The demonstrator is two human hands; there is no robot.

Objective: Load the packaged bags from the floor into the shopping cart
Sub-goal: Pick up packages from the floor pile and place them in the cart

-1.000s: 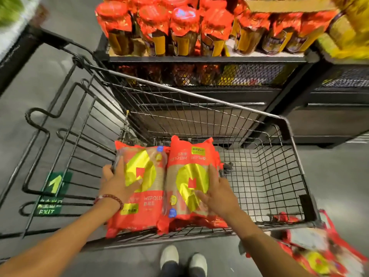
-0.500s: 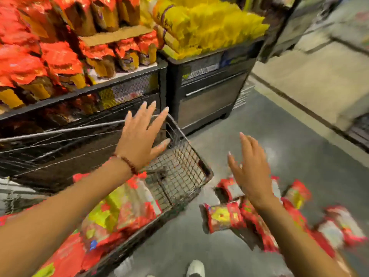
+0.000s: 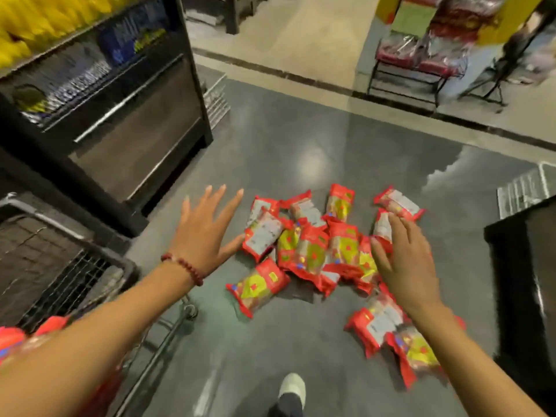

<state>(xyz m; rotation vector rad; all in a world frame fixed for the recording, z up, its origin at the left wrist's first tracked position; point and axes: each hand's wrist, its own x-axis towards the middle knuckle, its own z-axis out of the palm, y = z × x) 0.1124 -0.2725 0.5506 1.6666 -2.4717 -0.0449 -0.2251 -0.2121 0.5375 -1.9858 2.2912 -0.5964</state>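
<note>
On the floor (image 3: 301,341) ahead of us the bags (image 3: 313,251) lie heaped, a few more already in the cart (image 3: 69,275) at left. They look light, soft and slick; we judge a grip across the middle best. Our left hand (image 3: 204,233) and right hand (image 3: 403,260) hover spread, holding nothing. Half a second ago we faced the shelves, hands higher.

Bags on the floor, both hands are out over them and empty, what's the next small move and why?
Probably lower both hands onto the pile of red bags and grip one each. The left hand and right hand are spread open above it holding nothing, and the shopping cart waits at the left.
</note>
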